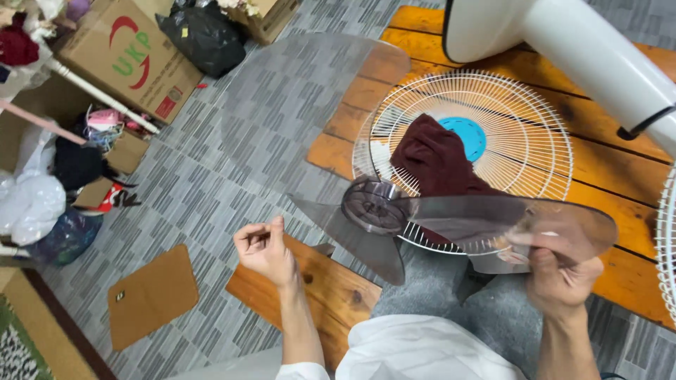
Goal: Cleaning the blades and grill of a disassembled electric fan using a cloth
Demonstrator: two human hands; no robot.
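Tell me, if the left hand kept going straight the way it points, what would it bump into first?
The left hand points up-left, away from the fan blade. Nothing stands close that way, only striped floor, then probably the cardboard box; depth is hard to judge.

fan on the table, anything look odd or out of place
It is in pieces: the right hand holds the smoky clear blade off its motor, the white wire grille lies flat on the wooden table, and a maroon cloth sits on it.
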